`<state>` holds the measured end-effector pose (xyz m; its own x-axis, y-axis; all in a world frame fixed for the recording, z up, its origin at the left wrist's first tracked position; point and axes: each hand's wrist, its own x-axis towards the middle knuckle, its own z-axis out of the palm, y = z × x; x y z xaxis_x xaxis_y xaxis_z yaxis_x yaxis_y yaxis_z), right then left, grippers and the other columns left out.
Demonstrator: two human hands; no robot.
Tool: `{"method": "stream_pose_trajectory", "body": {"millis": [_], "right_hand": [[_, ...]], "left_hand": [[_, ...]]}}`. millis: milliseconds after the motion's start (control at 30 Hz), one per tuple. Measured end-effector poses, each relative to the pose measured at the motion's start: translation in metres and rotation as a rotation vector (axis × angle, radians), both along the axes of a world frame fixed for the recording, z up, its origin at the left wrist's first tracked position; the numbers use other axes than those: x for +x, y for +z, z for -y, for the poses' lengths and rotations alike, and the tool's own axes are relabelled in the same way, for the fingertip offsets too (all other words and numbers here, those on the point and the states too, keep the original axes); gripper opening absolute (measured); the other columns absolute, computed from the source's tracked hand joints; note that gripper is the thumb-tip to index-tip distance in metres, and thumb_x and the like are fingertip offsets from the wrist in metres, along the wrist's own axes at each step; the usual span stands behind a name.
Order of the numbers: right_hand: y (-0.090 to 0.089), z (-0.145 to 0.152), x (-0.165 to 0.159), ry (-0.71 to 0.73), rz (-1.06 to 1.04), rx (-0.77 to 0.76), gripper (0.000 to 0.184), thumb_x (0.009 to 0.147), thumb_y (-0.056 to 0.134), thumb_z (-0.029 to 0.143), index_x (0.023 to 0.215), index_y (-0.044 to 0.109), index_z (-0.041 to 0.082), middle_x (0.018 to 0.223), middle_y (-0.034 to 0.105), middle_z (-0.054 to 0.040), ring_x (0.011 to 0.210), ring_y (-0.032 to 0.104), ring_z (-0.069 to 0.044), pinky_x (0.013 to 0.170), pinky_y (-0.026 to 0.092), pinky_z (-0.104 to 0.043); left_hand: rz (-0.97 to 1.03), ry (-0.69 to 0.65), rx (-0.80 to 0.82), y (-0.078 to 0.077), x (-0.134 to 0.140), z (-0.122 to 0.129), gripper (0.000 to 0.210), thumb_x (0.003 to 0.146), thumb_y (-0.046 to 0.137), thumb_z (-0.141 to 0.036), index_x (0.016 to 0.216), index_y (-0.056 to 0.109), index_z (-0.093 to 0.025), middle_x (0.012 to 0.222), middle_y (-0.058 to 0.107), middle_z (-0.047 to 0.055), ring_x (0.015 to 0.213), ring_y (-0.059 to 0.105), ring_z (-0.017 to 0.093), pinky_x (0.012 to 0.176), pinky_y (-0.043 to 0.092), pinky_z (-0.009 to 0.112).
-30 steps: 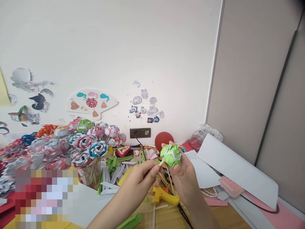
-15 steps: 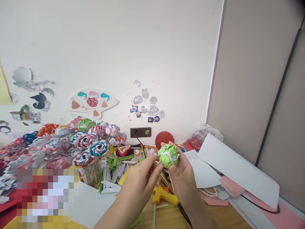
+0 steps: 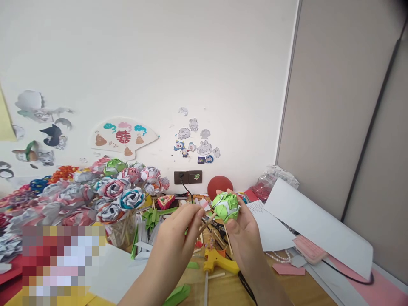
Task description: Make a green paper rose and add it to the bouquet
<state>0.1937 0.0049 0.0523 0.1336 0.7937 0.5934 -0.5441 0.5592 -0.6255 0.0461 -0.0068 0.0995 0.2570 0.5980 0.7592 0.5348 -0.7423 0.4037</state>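
A green and white folded-paper flower (image 3: 226,207) sits in my right hand (image 3: 245,229), with the fingers wrapped round its far and right sides. From the flower's left side a thin wooden stick (image 3: 207,224) slants down toward my left hand (image 3: 178,233). The left fingers are closed around the stick's lower part, a short way from the flower; the stick's far end is hidden by that hand. Below both hands, a yellow glue gun (image 3: 219,261) lies on the wooden table (image 3: 207,293).
Several paper roses (image 3: 114,187) crowd the left side. Green paper strips (image 3: 151,219) and loose sticks lie behind my hands. A red round object (image 3: 219,187) stands by the wall. At right are white sheets (image 3: 318,225), a pink keyboard-like object (image 3: 309,248) and a bead string (image 3: 280,256).
My left hand has slid away from the flower, down and to the left, baring more of the stick. The flower and my right hand have hardly moved.
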Motion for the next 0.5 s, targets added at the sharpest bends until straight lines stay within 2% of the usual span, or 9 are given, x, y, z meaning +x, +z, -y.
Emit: {"method": "stream_pose_trajectory", "body": {"millis": [67, 200, 333, 400, 467, 500], "right_hand": [[0.000, -0.001, 0.000, -0.012, 0.001, 0.000, 0.054, 0.069, 0.074, 0.036, 0.118, 0.054, 0.028, 0.117, 0.060, -0.0058, 0.111, 0.052, -0.026, 0.095, 0.040, -0.040], [-0.001, -0.002, 0.001, -0.030, 0.011, -0.026, 0.058, 0.067, 0.075, 0.039, 0.119, 0.053, 0.026, 0.115, 0.060, -0.0068, 0.110, 0.053, -0.026, 0.094, 0.041, -0.041], [-0.002, -0.003, 0.001, -0.045, 0.005, -0.062, 0.060, 0.064, 0.077, 0.041, 0.117, 0.054, 0.026, 0.116, 0.060, -0.0072, 0.110, 0.052, -0.027, 0.093, 0.042, -0.040], [-0.001, -0.003, 0.000, -0.048, -0.007, -0.071, 0.060, 0.062, 0.078, 0.042, 0.115, 0.056, 0.026, 0.117, 0.060, -0.0071, 0.111, 0.052, -0.027, 0.094, 0.042, -0.040], [0.003, -0.002, 0.001, -0.047, -0.017, -0.070, 0.059, 0.061, 0.079, 0.042, 0.113, 0.058, 0.026, 0.118, 0.060, -0.0073, 0.111, 0.052, -0.027, 0.095, 0.041, -0.040], [0.006, -0.002, 0.001, -0.046, -0.020, -0.069, 0.059, 0.060, 0.079, 0.042, 0.113, 0.058, 0.026, 0.118, 0.060, -0.0073, 0.111, 0.053, -0.027, 0.095, 0.041, -0.041]], "left_hand": [[0.111, -0.069, -0.095, 0.003, -0.002, 0.002, 0.022, 0.089, 0.041, -0.028, 0.079, 0.058, -0.018, 0.075, 0.062, 0.003, 0.068, 0.058, 0.015, 0.062, 0.047, 0.024], [0.422, -0.331, -0.325, 0.009, -0.002, 0.006, 0.022, 0.088, 0.043, -0.028, 0.076, 0.058, -0.018, 0.085, 0.065, 0.005, 0.079, 0.060, 0.016, 0.067, 0.053, 0.027], [0.714, -0.522, -0.449, 0.017, -0.007, 0.007, 0.028, 0.088, 0.040, -0.028, 0.063, 0.046, -0.019, 0.073, 0.065, 0.003, 0.061, 0.060, 0.015, 0.056, 0.051, 0.028], [0.726, -0.506, -0.445, 0.020, -0.012, 0.005, 0.030, 0.089, 0.037, -0.030, 0.062, 0.045, -0.019, 0.064, 0.062, 0.001, 0.053, 0.056, 0.014, 0.053, 0.047, 0.027], [0.560, -0.376, -0.410, 0.020, -0.015, 0.000, 0.030, 0.087, 0.040, -0.033, 0.063, 0.049, -0.019, 0.062, 0.061, 0.001, 0.056, 0.056, 0.015, 0.056, 0.046, 0.026], [0.415, -0.288, -0.399, 0.017, -0.016, -0.004, 0.027, 0.085, 0.043, -0.033, 0.066, 0.053, -0.018, 0.065, 0.061, 0.001, 0.062, 0.057, 0.015, 0.060, 0.045, 0.026]]}}
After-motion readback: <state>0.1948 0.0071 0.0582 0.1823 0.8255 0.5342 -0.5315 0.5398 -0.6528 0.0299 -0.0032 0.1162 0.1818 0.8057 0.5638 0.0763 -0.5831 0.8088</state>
